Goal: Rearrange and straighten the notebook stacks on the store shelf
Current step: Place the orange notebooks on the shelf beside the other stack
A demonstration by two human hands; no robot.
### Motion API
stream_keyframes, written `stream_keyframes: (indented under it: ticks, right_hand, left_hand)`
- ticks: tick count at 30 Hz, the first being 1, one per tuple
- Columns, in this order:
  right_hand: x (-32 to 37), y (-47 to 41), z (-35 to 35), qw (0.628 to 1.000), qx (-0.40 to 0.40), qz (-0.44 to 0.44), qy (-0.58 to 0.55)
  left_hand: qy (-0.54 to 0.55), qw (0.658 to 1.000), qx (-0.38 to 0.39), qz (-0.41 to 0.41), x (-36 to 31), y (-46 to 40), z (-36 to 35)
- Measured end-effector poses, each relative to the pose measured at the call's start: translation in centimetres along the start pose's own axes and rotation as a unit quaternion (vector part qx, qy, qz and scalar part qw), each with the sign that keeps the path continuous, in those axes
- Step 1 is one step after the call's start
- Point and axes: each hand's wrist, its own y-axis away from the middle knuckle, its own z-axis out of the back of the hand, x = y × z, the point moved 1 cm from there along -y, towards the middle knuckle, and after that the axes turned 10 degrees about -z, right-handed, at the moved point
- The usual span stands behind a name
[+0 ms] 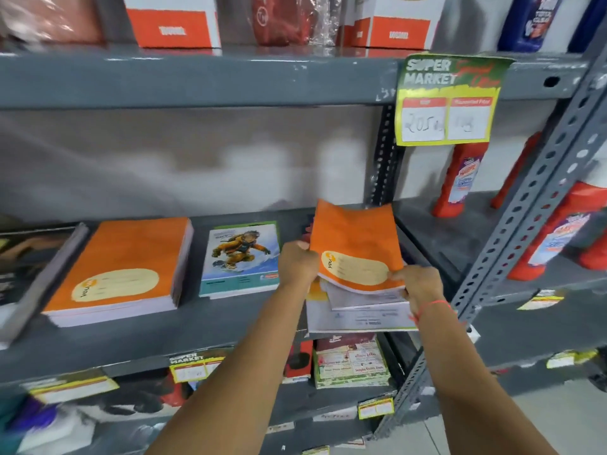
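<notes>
A thin orange notebook [354, 244] is tilted up off an untidy pile of white and orange notebooks [358, 318] at the right end of the grey shelf [197, 330]. My left hand [297, 262] grips its left edge and my right hand [415, 284] holds its lower right corner. Further left lie a snowboarder-cover notebook stack [241, 257], a thick orange notebook stack [121, 270] and a dark-cover stack [29, 267] that leans askew.
A perforated grey upright [538, 195] stands right of the pile. Red cleaner bottles [460, 178] fill the neighbouring bay. A yellow price sign [448, 100] hangs from the upper shelf, which carries orange-and-white boxes [172, 23]. More books [349, 361] lie on the shelf below.
</notes>
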Motion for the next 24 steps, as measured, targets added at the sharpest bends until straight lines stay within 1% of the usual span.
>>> stream_keyframes:
  ticks: [3, 7, 10, 14, 17, 20, 22, 24]
  right_hand:
    - [2.2, 1.7, -2.3, 0.997, 0.041, 0.056, 0.047]
    - [4.2, 6.2, -7.9, 0.985, 0.1, 0.137, 0.021]
    - [4.9, 10.3, -13.3, 0.976, 0.131, 0.175, 0.012]
    - [5.4, 15.1, -20.1, 0.962, 0.184, 0.188, 0.075]
    - [4.8, 17.7, -24.4, 0.953, 0.21, 0.189, 0.113]
    - [3.6, 19.4, -28.1, 0.951, 0.222, 0.182, 0.117]
    - [2.9, 20.1, -29.9, 0.949, 0.213, 0.186, 0.142]
    - [2.4, 20.4, -31.3, 0.946, 0.199, 0.194, 0.165]
  left_hand:
    - [0.013, 0.998, -0.052, -0.031, -0.6, 0.6, 3.7]
    - [0.003, 0.989, -0.134, -0.057, -0.1, 0.4, 11.3]
    - [-0.01, 0.979, -0.201, -0.038, 1.8, 0.2, 17.5]
    - [0.012, 0.963, -0.268, 0.012, 5.0, -0.1, 25.2]
    - [-0.032, 0.956, -0.289, 0.044, 7.4, 0.1, 29.9]
    - [-0.02, 0.952, -0.3, 0.063, 9.4, 0.0, 32.9]
    - [-0.032, 0.955, -0.287, 0.074, 10.9, -0.4, 34.1]
    - [-0.068, 0.962, -0.255, 0.069, 12.3, -0.8, 34.9]
